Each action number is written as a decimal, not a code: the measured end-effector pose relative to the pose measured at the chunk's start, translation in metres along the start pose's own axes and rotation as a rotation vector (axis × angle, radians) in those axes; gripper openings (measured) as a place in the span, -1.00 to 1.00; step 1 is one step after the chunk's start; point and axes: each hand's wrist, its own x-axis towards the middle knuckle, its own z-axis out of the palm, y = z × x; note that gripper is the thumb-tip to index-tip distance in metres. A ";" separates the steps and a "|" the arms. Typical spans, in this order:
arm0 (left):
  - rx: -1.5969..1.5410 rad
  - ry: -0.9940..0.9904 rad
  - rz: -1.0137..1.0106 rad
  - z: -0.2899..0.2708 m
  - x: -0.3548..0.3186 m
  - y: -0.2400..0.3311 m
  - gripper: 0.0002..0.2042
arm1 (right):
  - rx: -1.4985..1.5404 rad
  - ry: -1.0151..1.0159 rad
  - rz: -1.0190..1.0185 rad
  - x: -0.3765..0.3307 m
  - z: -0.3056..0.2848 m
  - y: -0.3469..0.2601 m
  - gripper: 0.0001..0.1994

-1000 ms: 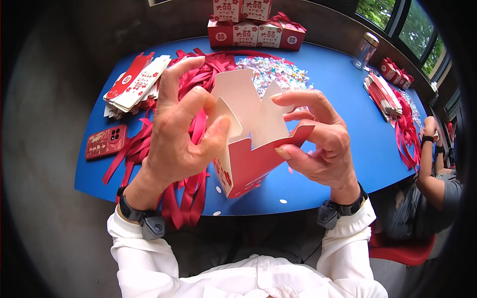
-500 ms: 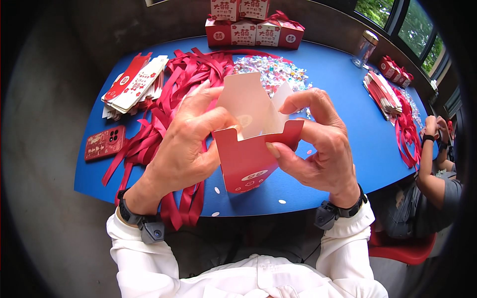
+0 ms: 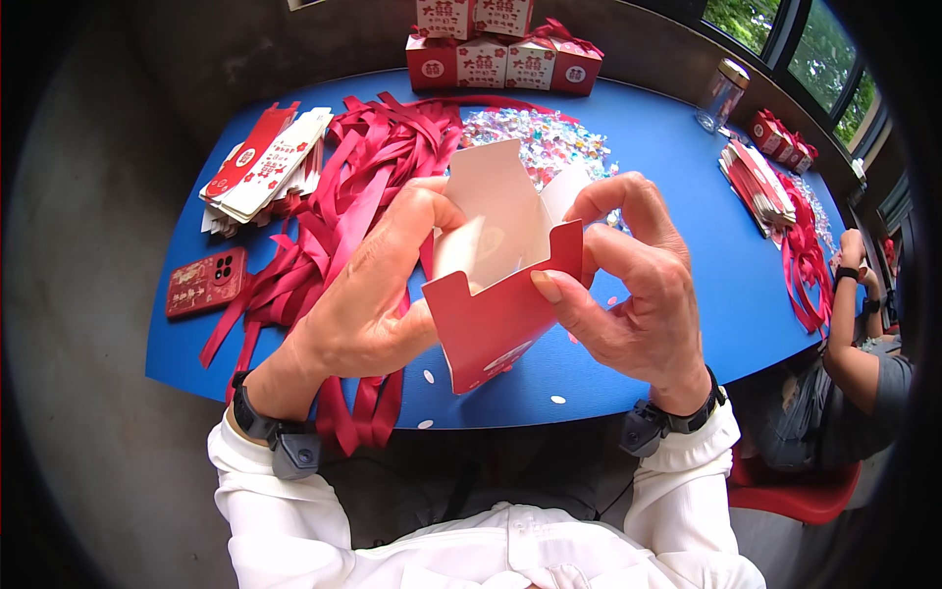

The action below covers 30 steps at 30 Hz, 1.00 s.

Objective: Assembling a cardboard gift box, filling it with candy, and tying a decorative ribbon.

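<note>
Pinching the near right corner of an open red box (image 3: 496, 319), the right grip (image 3: 643, 285) sets its thumb on the outer face, with its fingers behind the wall and by the pale side flap. The left grip (image 3: 368, 294) curls against the box's left side; its thumb tip is hidden, so I cannot tell whether it pinches. Tilted, mouth upward, the box sits between both grips, over the blue bench (image 3: 677, 177).

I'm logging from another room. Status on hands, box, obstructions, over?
Left hand holding red box, left side; right hand gripping its right corner. Top open, far flap up. Red ribbons below left hand, none across box.
</note>
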 end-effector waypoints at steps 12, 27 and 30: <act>-0.612 0.060 -0.435 -0.001 -0.006 0.013 -0.64 | -0.066 0.015 0.056 0.000 0.001 -0.004 -0.78; -0.600 0.103 -0.361 0.006 -0.009 0.007 -0.59 | 0.002 0.027 0.067 0.001 0.000 -0.002 -0.71; -0.559 0.146 -0.268 0.003 -0.008 0.010 -0.57 | 0.018 0.044 0.049 0.001 0.005 -0.004 -0.70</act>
